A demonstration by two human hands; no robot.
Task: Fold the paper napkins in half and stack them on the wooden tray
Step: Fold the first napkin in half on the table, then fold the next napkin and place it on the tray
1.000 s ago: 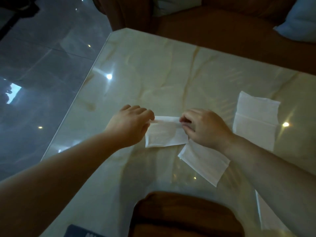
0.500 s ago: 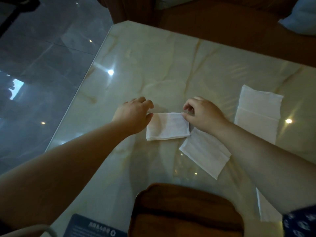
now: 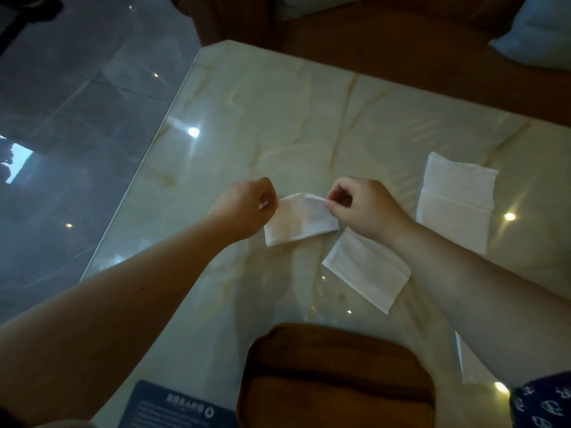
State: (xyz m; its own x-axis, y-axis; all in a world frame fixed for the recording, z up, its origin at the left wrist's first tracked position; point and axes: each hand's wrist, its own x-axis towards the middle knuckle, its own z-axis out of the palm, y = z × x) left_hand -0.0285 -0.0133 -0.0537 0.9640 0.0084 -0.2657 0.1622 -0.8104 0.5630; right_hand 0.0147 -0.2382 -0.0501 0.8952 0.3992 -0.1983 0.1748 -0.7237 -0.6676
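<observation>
A white folded napkin (image 3: 301, 222) is lifted at its far edge over the marble table (image 3: 278, 118). My left hand (image 3: 247, 208) pinches its far left corner and my right hand (image 3: 367, 208) pinches its far right corner. A second folded napkin (image 3: 367, 270) lies flat just right of it, partly under my right wrist. An unfolded napkin (image 3: 457, 202) lies further right. The dark wooden tray (image 3: 333, 378) sits at the near edge, with nothing on its visible surface.
Another white napkin edge (image 3: 463, 362) shows beside my right forearm. A dark printed card (image 3: 173, 409) lies left of the tray. The table's left edge (image 3: 148, 177) drops to a grey tiled floor. A brown sofa with a pale cushion (image 3: 537, 35) stands behind the table.
Both hands pressed the folded napkin flat, then closed on its far corners and raised that edge off the table.
</observation>
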